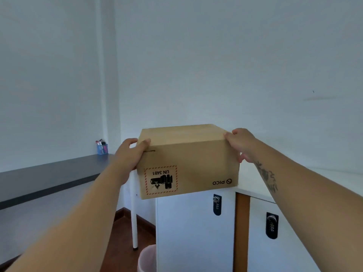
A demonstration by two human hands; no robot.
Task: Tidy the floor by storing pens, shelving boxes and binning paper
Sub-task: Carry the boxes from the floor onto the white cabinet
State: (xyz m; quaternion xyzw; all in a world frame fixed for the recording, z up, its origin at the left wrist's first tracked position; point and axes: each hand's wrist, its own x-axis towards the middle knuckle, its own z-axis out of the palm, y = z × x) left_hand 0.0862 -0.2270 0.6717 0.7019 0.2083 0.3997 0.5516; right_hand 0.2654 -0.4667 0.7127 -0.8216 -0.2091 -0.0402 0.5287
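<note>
- While the cardboard box (188, 161) is gripped at both ends, it is held at the top front corner of the white locker cabinet (196, 232), printing upside down, with its left part overhanging the cabinet's edge.
- The left hand (130, 154) is clamped on the box's left end, thumb across the top edge; the right hand (241, 144) is wrapped round the right end, fingers reaching behind.
- Whether the box's base is already resting on the cabinet top (255, 191) cannot be told; the right bottom corner appears level with it.
- For a clean placement, the box is best pushed away and to the right until the whole base is carried, since an overhanging corner could tip it off.
- Both ends should be kept level and let go only once the weight is felt to be taken.
- On the grey desk (49, 173) at left, pens are seen standing in a blue pen holder (102, 148).
- A pinkish bin (147, 258) is visible down on the floor beside the cabinet.
</note>
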